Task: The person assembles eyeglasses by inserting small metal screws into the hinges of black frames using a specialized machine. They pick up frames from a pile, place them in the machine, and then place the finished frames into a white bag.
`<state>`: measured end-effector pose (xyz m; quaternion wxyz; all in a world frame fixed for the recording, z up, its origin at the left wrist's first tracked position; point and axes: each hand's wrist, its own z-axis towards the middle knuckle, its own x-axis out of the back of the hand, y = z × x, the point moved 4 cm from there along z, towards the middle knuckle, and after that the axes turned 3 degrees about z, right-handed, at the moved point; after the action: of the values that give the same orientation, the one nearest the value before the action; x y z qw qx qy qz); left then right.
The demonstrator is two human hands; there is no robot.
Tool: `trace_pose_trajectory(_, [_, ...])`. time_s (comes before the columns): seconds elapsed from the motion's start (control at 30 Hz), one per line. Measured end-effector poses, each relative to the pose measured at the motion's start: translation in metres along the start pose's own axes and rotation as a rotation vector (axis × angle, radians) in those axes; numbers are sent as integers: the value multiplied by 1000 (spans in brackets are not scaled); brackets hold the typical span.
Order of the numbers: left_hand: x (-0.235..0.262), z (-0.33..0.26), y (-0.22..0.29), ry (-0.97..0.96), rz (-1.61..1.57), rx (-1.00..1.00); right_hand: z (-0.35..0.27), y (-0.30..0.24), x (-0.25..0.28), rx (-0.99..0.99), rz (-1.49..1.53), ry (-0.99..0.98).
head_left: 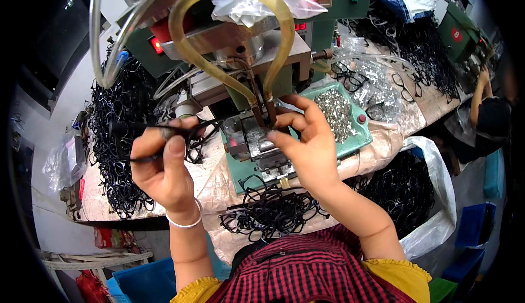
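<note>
left hand [164, 163] pinches black eyeglass frame [188, 133]; right hand [306, 144] at machine clamp [257, 133]

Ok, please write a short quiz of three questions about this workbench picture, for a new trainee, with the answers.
1. True or false: the left hand holds a black glasses frame.
2. Where are the right hand fingertips? A) in the green tray of small metal parts; B) at the metal fixture under the machine; C) in the white sack.
3. What lies on the bench just in front of the person's body?

Key: 1 true; 2 B; 3 a pile of black frames.
</note>
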<state>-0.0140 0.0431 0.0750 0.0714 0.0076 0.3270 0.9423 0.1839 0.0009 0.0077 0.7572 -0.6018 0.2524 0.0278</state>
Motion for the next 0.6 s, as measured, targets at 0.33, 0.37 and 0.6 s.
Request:
trace_pose_trajectory(0.33, [-55, -54, -2, -606, 398, -356, 24, 24, 185, 185, -296, 524])
trace_pose_trajectory(0.37, [-55, -57, -7, -602, 374, -333, 13, 22, 195, 187, -350, 489])
trace_pose_trajectory(0.6, [-46, -62, -5, -589, 410, -307, -4, 20, 141, 323, -1410, 285])
